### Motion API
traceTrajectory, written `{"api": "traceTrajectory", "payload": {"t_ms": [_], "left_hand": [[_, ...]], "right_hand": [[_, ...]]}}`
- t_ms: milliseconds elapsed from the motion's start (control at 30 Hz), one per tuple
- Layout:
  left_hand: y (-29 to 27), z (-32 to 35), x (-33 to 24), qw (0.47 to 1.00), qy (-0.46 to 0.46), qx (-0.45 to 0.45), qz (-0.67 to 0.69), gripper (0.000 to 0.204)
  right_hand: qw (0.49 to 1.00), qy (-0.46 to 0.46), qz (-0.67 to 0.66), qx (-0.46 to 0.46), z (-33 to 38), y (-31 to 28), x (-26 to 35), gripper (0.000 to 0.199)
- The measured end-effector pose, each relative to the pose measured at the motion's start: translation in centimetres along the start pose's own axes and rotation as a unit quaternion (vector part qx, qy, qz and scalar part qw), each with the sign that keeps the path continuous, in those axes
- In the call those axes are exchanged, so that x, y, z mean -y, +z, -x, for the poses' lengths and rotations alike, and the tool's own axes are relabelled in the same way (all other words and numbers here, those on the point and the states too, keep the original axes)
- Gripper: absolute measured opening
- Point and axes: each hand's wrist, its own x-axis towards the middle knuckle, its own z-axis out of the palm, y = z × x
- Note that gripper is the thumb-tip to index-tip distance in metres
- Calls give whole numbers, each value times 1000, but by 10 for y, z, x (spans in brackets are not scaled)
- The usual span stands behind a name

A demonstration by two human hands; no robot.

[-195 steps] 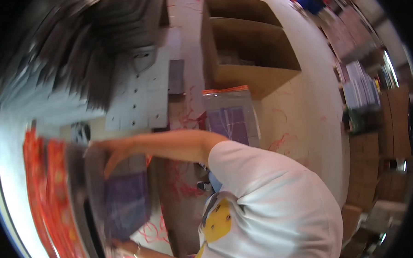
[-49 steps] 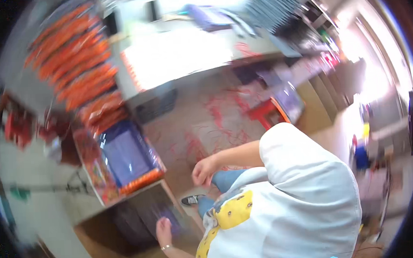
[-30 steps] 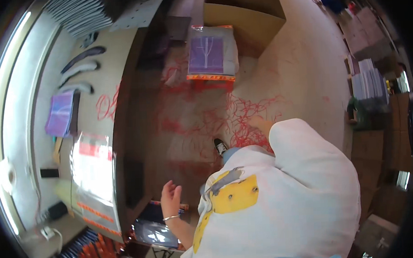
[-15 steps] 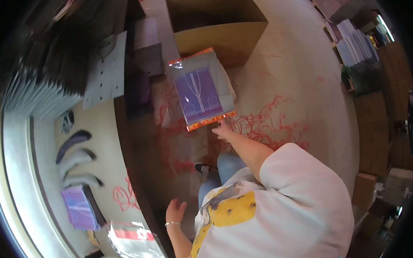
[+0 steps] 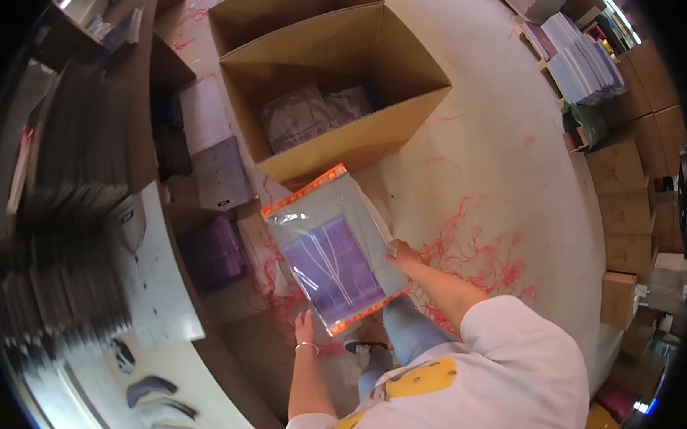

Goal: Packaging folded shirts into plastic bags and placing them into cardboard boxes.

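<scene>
In front of me is a clear plastic packet [image 5: 334, 253] with orange patterned bands at both ends. Through the plastic shows a folded purple item with white cord-like lines, and a pale layer shows along its right edge. My right hand [image 5: 401, 256] grips that right edge, its fingers partly hidden by the packet. Next to the lower left corner is my left hand [image 5: 305, 329], fingers stretched up and apart; whether it touches the plastic I cannot tell. Beyond the packet stands an open cardboard box [image 5: 341, 149] holding several clear-wrapped packets [image 5: 316, 112].
A worktable [image 5: 205, 381] with dark curved pieces [image 5: 152, 389] runs along my left. Near it stand stacked dark sheets [image 5: 65, 158] and a pale board [image 5: 158, 261]. Red strings [image 5: 468, 263] litter the floor. Cardboard boxes [image 5: 619, 202] and stacked sheets [image 5: 582, 58] line the right.
The packet has come nearer to me, and my left hand has risen to its lower left corner. My view has shifted, so more of the box and its contents shows.
</scene>
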Motion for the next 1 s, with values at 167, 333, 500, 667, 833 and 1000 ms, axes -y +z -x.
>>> {"api": "traceTrajectory", "payload": {"t_ms": [167, 333, 500, 667, 833, 1000], "left_hand": [[37, -83, -47, 998, 47, -28, -23, 77], [64, -115, -77, 996, 83, -8, 10, 64], [79, -121, -77, 986, 122, -57, -101, 55], [71, -107, -77, 990, 105, -57, -71, 45], [42, -67, -102, 981, 65, -177, -46, 58], [-10, 3, -69, 977, 110, -160, 84, 48]], "right_hand": [[998, -30, 39, 47, -40, 4, 11, 40], [987, -114, -31, -108, -72, 24, -8, 33], [996, -44, -60, -40, -87, 7, 2, 34], [997, -55, -31, -41, -82, 7, -18, 39], [971, -214, -3, -103, -75, 5, 79, 40], [865, -183, -319, 341, 33, 43, 335, 23]]}}
